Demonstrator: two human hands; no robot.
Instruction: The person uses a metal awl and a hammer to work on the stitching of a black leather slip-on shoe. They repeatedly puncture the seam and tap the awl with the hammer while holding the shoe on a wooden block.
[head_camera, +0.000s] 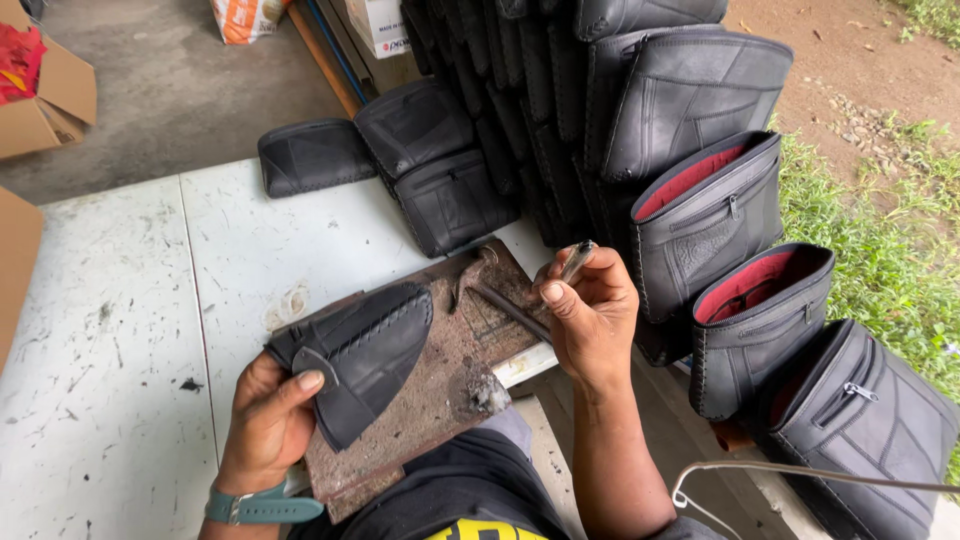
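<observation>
My left hand presses a black stitched leather piece flat against a worn brown work board, thumb on its lower edge. A teal watch strap sits on that wrist. My right hand hovers over the board's right end and pinches a small metal punch tool between its fingertips, point up. A hammer lies on the board just left of that hand, its handle running under the fingers.
The board rests on a scuffed white table. Several black bags with red lining stand in rows behind and to the right. Cardboard boxes sit at the left; grass and dirt lie at the right.
</observation>
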